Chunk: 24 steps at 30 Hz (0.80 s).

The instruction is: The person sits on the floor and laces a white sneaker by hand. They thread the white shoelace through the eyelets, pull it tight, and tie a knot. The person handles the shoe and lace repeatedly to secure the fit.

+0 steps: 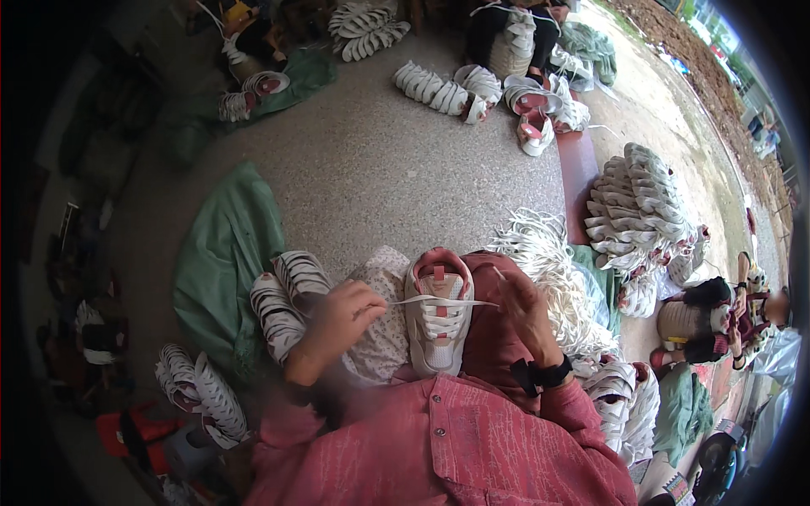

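No words, numbers or signs can be read. Between the left hand (342,316) and the right hand (527,312), the white, rounded lace-up shoe with a pink lining (440,325) carries faint marks on its pale tongue (442,287), too small to make out. Well beyond the right hand, an open white shoe with a pink insole (536,135) shows a small pale patch inside, also illegible. Right of the right hand and nearer the wearer, by the lower edge, a small pale panel with dark marks (678,487) is equally unreadable.
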Motion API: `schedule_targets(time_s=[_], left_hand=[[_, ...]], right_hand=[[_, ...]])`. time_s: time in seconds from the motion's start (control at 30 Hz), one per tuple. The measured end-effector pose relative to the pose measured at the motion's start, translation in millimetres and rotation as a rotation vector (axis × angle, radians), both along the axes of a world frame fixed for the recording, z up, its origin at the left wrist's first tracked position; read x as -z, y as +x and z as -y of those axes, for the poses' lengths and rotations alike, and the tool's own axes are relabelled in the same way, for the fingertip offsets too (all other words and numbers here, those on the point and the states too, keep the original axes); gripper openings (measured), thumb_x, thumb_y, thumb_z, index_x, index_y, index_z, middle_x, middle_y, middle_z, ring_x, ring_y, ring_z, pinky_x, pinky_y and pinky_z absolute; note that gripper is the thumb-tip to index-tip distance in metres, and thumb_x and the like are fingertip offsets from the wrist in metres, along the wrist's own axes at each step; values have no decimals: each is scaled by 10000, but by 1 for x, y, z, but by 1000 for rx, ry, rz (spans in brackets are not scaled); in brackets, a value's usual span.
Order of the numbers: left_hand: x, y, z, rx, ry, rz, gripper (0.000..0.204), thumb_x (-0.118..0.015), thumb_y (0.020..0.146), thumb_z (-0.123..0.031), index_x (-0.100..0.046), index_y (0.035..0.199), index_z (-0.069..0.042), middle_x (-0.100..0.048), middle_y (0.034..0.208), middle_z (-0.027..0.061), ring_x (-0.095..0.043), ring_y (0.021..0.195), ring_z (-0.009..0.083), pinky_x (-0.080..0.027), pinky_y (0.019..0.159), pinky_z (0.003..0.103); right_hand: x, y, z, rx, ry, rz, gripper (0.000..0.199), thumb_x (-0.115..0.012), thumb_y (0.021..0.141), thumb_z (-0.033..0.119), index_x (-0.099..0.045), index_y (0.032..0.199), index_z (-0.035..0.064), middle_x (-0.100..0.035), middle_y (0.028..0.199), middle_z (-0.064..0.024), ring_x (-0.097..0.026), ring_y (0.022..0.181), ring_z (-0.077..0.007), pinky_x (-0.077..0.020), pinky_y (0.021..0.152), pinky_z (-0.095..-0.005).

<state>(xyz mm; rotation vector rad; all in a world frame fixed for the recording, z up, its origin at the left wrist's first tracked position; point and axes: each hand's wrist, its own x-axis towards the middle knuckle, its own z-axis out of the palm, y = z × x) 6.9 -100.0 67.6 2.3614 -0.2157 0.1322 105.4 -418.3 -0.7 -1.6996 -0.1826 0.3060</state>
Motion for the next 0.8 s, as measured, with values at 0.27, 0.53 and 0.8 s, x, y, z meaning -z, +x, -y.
schedule_targets(time_s=[0.27,0.53,0.8], left_hand=[[47,18,47,66,-48,96,193,-728,853,-102,-730,1044,-74,-635,944,71,-644,877,250,-523,784,356],[62,31,45,63,-88,127,196,-731,848,-74,-755,1041,-99,-617,898,64,-620,858,235,-498,757,328],[58,42,42,177,-186,13,172,-694,840,-48,-737,996,-104,-570,884,79,-580,883,279,-470,792,391]], right_hand=[[-15,-14,-8,-614,-309,245,123,-585,977,94,-629,1073,31,-670,816,-110,-671,721,-208,-517,666,-343],[-15,12,-26,-348,-128,11,154,-577,1017,151,-620,1078,17,-610,794,-53,-578,741,-127,-490,696,-288],[-13,10,-23,-503,-299,183,314,-552,969,56,-533,1282,46,-625,1113,-54,-619,1018,-153,-485,812,-272]])
